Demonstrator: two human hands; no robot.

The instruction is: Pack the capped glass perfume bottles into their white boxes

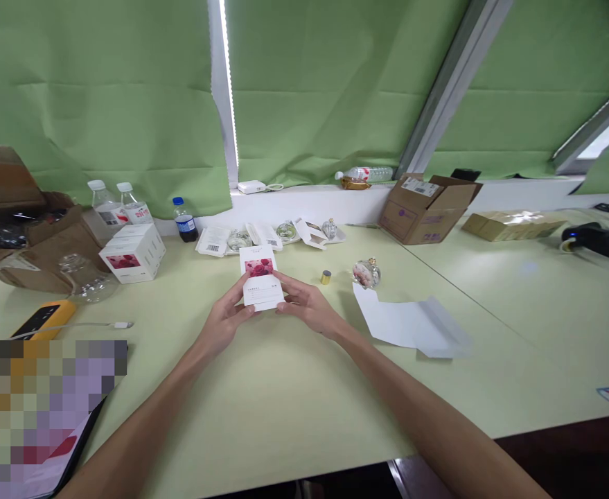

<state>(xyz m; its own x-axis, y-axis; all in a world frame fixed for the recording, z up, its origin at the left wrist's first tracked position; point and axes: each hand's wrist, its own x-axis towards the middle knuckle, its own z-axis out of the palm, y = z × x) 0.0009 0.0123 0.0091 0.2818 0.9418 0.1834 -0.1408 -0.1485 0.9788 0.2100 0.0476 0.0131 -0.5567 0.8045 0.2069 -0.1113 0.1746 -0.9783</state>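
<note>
Between my two hands, over the middle of the table, is a small white box [261, 290] with a red flower picture on its face. My left hand [224, 313] grips its left side, thumb near the lower edge. On the opposite side my right hand [307, 305] holds it, fingers along the edge and thumb at the lower corner. Right of the box stand a gold cap [325, 277] and a round glass bottle [366, 273] with a floral pattern. An unfolded white sheet of paper or card [413, 322] lies just in front of that bottle.
Behind my hands, opened white boxes [213, 240] lie with glass bottles [286, 231]. To the left are stacked white boxes [135, 256], a blue-capped bottle [184, 220], a yellow device [49, 319] and a tablet [75, 443]. A cardboard carton [418, 211] stands at back right.
</note>
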